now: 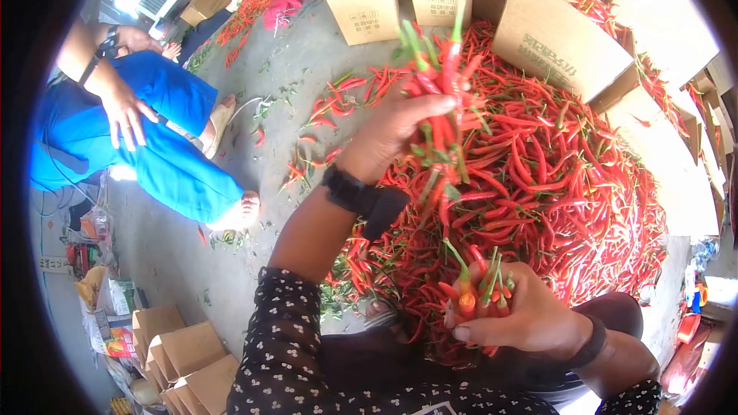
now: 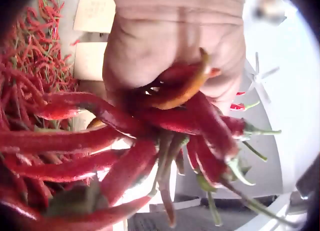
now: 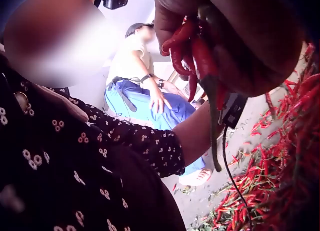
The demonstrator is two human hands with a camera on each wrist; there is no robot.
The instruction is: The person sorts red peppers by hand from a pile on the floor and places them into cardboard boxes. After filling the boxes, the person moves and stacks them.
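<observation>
Chillies (image 1: 530,161) are, I judge from my distant seat, being gathered into handfuls; to do that well I'd squeeze lightly, keep the stems (image 1: 455,256) on one side and add only a few at a time, so none slip or bruise. Crossing the head view from the left, past a person in blue trousers (image 1: 154,138), I find the left grip (image 1: 396,119) just above centre, curled round a loose bunch (image 1: 440,134) that juts out above and below it. Lower and further right, the right grip (image 1: 530,319) clasps a second bunch (image 1: 467,306) at its left side, stems upward. The heap (image 1: 592,184) spreads across the right half, below the cartons (image 1: 565,38).
</observation>
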